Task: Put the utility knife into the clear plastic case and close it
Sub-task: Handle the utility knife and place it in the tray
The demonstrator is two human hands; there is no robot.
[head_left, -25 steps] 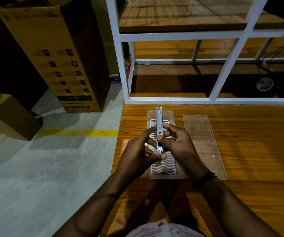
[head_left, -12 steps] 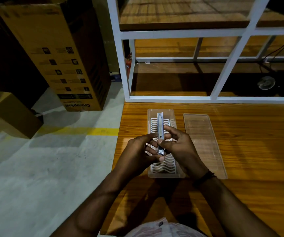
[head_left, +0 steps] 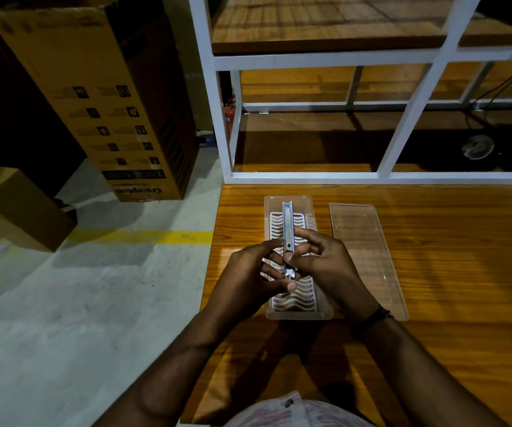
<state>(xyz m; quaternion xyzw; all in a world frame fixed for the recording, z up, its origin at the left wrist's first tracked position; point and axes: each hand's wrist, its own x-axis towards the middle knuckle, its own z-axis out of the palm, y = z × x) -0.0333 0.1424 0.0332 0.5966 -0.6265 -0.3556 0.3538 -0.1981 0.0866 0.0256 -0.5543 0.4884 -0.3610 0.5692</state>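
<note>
A slim silver utility knife (head_left: 287, 224) points away from me, held lengthwise over the open clear plastic case (head_left: 322, 312). My left hand (head_left: 245, 282) pinches its near end from the left. My right hand (head_left: 325, 266) grips its middle from the right, with fingers over the body. The case has a white wavy insert (head_left: 294, 298) in its bottom and lies on the wooden table (head_left: 449, 272). The case's clear lid (head_left: 368, 257) lies flat just to the right, apart from the case. The knife's near end is partly hidden by my fingers.
A white metal shelf frame (head_left: 304, 177) with wooden shelves stands right behind the table. To the left is a concrete floor with a yellow line (head_left: 143, 237). A tall cardboard box (head_left: 100, 97) and a smaller box (head_left: 23, 208) stand there.
Both hands have lowered the knife slightly toward the case. The grip looks the same.
</note>
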